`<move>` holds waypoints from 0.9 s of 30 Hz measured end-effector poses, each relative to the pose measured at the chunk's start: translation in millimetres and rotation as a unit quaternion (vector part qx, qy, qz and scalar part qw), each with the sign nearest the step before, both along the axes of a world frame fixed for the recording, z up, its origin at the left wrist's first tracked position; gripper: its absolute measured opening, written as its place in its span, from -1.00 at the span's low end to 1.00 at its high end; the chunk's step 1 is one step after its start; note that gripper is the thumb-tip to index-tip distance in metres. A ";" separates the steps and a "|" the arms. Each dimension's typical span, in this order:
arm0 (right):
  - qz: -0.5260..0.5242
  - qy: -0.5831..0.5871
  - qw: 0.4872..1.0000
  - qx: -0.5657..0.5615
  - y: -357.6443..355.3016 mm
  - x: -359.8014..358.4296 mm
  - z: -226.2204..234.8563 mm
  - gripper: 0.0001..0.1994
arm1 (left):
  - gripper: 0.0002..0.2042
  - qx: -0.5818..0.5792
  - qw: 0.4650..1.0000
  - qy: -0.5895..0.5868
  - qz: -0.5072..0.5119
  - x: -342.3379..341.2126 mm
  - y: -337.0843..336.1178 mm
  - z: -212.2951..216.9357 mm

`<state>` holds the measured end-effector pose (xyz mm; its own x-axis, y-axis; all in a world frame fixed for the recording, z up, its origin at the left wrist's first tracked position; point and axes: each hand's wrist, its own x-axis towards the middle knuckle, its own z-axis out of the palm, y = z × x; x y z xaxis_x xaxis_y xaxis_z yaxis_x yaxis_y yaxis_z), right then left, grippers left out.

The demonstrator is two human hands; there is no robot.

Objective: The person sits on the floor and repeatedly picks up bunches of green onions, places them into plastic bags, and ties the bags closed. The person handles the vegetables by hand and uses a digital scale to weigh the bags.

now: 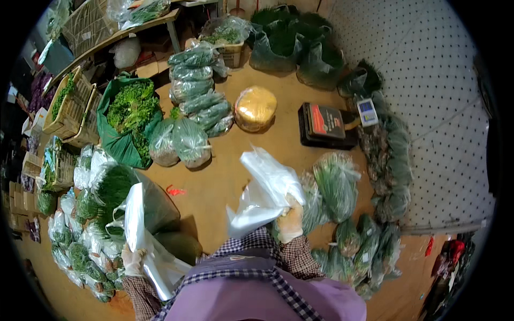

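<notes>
My left hand [134, 259], in a pale glove, is closed around a long folded strip of whitish plastic bags [152, 262] that hangs along my left side. My right hand [290, 222], gloved too, grips a loose, crumpled plastic bag [265, 187] in front of my chest. Just left of the strip stands a large clear sack of thin green stalks [115, 187]. Beside my right hand lie bagged bundles of long green leaves [337, 184]. My fingertips are partly hidden by the plastic.
A black scale [326, 125] sits on the brown floor ahead, near a yellow wrapped bundle [255, 108]. Bagged greens [195, 80] are stacked beyond. A green sack of leafy herbs [131, 115] and crates [69, 107] stand left. A dotted white panel [428, 107] borders the right.
</notes>
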<state>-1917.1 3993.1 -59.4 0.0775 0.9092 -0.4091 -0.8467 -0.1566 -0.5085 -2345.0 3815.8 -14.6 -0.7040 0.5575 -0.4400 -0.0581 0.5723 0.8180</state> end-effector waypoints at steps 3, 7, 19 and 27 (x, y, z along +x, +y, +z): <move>-0.059 -0.016 0.998 -0.003 77.1 23.4 75.0 -0.70 | -0.50 0.069 0.992 -0.099 0.030 -10.0 65.9 -23.8; -0.122 -0.180 0.976 0.005 147.7 81.5 87.3 -0.70 | -0.51 -0.006 0.992 -0.098 0.074 -18.5 132.8 -72.1; -0.346 -0.380 0.854 -0.081 313.2 164.6 117.5 -0.63 | -0.66 -0.047 0.966 0.002 -0.254 116.4 578.1 -24.6; -0.296 -0.281 0.913 0.002 417.4 236.8 67.4 -0.70 | -0.59 0.029 0.944 0.020 -0.328 124.1 875.9 -115.5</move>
